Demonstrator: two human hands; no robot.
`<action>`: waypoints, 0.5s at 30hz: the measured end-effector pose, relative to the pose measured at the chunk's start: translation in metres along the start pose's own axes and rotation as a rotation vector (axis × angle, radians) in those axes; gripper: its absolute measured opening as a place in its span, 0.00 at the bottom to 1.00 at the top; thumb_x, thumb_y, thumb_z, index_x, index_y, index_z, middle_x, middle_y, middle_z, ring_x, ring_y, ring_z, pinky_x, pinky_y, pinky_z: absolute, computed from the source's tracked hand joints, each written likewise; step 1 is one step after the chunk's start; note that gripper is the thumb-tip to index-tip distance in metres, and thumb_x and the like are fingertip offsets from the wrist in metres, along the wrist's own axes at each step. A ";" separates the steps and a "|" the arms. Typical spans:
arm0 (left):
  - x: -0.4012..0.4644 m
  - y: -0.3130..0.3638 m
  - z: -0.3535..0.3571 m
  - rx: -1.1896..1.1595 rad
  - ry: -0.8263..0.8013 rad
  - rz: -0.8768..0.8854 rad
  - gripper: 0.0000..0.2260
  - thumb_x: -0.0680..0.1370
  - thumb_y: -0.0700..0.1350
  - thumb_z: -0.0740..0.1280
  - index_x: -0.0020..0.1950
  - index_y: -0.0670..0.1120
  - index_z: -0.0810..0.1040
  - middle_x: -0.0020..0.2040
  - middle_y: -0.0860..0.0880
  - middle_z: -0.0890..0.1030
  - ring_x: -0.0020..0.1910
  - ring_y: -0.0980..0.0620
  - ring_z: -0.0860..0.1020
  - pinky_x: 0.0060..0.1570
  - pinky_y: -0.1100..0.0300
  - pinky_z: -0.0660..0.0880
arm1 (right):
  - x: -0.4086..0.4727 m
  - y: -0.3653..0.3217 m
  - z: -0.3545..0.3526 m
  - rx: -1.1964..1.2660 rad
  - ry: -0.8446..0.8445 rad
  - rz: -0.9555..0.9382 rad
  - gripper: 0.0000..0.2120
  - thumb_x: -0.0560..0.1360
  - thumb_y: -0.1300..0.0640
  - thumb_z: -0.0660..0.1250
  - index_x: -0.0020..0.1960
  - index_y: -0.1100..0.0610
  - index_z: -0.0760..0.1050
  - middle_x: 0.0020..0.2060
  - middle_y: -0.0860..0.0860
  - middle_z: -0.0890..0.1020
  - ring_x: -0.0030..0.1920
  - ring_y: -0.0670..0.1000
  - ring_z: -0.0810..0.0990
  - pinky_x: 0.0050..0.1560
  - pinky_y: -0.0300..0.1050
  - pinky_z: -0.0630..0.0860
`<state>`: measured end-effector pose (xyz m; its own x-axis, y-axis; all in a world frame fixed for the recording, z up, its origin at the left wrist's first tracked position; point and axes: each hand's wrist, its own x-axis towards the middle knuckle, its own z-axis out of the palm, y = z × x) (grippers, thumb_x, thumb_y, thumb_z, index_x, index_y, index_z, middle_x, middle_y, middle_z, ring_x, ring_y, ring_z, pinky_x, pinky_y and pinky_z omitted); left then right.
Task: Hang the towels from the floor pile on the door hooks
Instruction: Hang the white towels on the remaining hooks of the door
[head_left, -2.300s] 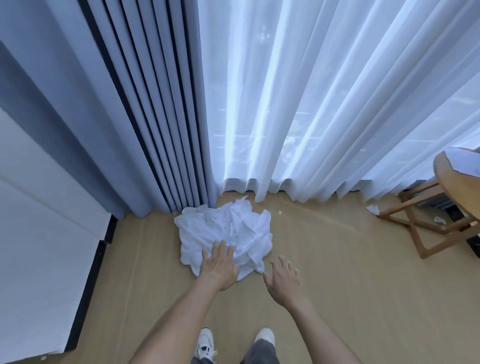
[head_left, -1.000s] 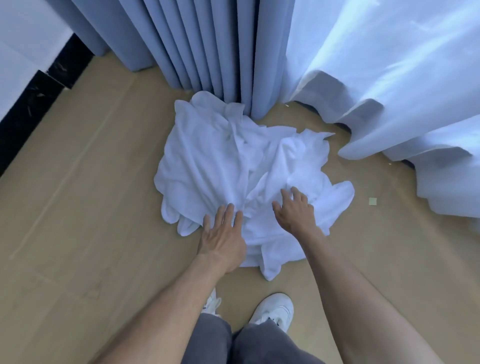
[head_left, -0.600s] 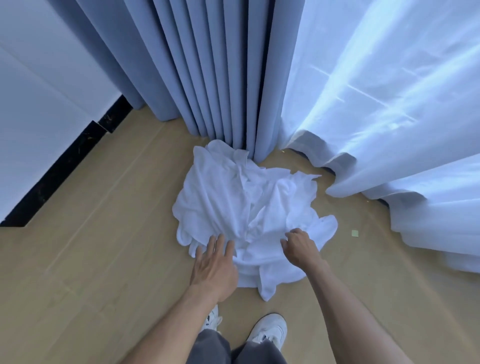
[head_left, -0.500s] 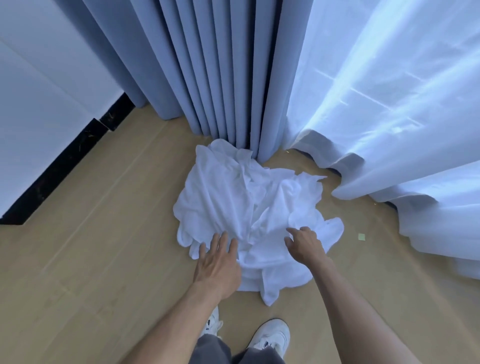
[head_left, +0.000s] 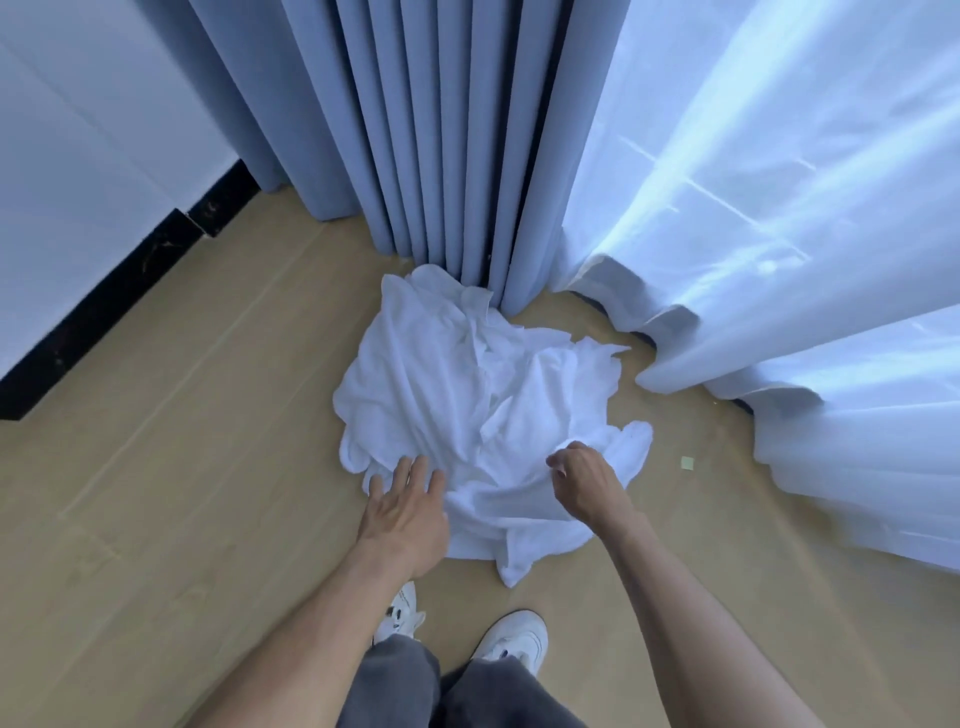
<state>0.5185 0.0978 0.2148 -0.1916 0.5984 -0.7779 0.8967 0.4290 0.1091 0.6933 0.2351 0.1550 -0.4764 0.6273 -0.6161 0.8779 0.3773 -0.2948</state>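
A crumpled pile of white towels (head_left: 457, 395) lies on the wooden floor at the foot of the curtains. My left hand (head_left: 408, 512) rests flat on the pile's near left edge, fingers straight and spread. My right hand (head_left: 584, 478) is on the near right part of the pile, its fingers curled into a fold of white towel that it grips. No door or hooks are in view.
Blue-grey pleated curtains (head_left: 441, 130) hang behind the pile, and sheer white curtains (head_left: 779, 234) spill onto the floor at right. A white wall with a black skirting board (head_left: 104, 306) runs along the left. My white shoes (head_left: 511, 639) stand just below the pile.
My right hand's fingers have curled into the towel fabric and bunched it. My left hand has stayed flat on the pile's edge. The view has pulled back and tilted up slightly.
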 end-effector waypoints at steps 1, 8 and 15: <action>-0.019 0.002 -0.023 -0.006 0.008 -0.003 0.23 0.83 0.46 0.50 0.77 0.45 0.51 0.78 0.46 0.46 0.77 0.47 0.44 0.75 0.45 0.46 | -0.020 -0.009 -0.023 -0.012 -0.028 -0.022 0.08 0.71 0.68 0.57 0.34 0.65 0.70 0.36 0.58 0.72 0.45 0.60 0.76 0.40 0.50 0.68; -0.165 0.027 -0.212 -0.053 0.174 0.098 0.22 0.81 0.41 0.51 0.75 0.45 0.56 0.77 0.45 0.51 0.77 0.47 0.48 0.74 0.47 0.50 | -0.173 -0.113 -0.210 0.073 0.023 -0.120 0.05 0.75 0.56 0.64 0.48 0.58 0.73 0.48 0.53 0.75 0.50 0.53 0.75 0.41 0.39 0.64; -0.284 0.033 -0.328 -0.205 0.300 0.243 0.26 0.78 0.34 0.52 0.75 0.50 0.61 0.75 0.50 0.60 0.74 0.48 0.56 0.71 0.48 0.58 | -0.284 -0.218 -0.355 0.020 0.220 -0.384 0.08 0.71 0.67 0.57 0.43 0.54 0.63 0.41 0.50 0.71 0.40 0.56 0.73 0.39 0.46 0.68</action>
<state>0.4714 0.1642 0.6421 -0.1191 0.8558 -0.5034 0.8380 0.3586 0.4114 0.6201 0.2163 0.6538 -0.7649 0.5753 -0.2898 0.6353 0.5992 -0.4872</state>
